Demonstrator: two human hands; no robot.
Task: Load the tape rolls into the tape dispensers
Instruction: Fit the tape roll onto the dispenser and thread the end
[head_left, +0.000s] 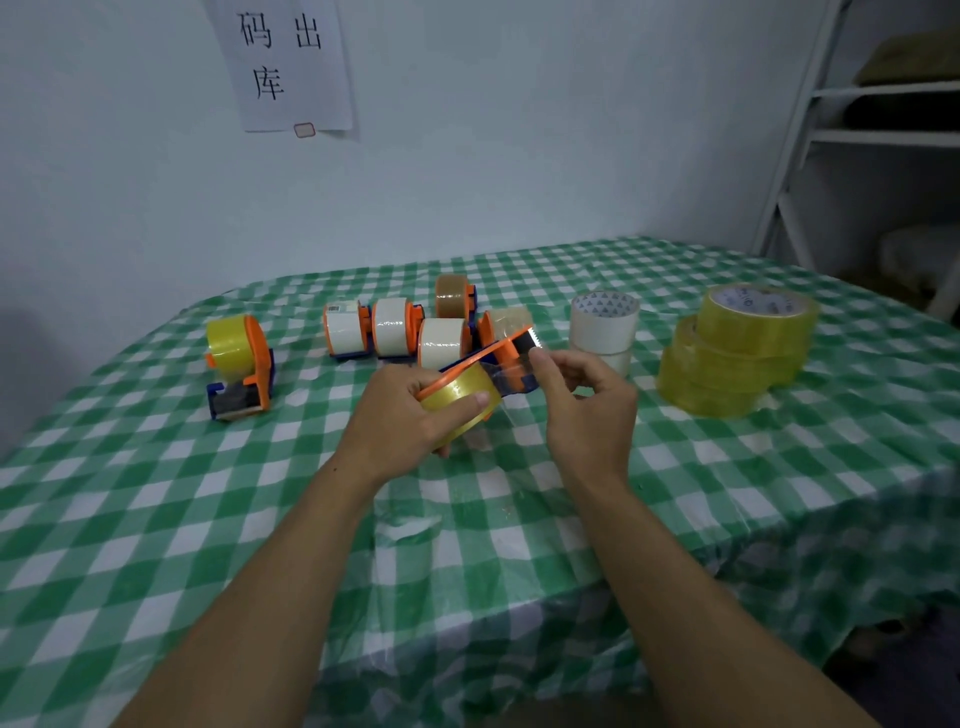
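Note:
Above the middle of the table my left hand (410, 415) grips an orange and blue tape dispenser (498, 358) that carries a yellow tape roll (460, 397). My right hand (582, 400) pinches the clear tape end by the dispenser's blade end. A loaded dispenser with yellow tape (236, 364) stands at the left. Several loaded dispensers with white, brown and clear tape (410, 327) sit in a group behind my hands. Loose white rolls (602, 325) and a stack of yellow rolls (737, 348) stand at the right.
The table wears a green and white checked cloth (260, 519), its front right corner dropping off near my right forearm. A white wall with a paper sign (291, 67) is behind. A white shelf rack (857, 135) stands at the far right.

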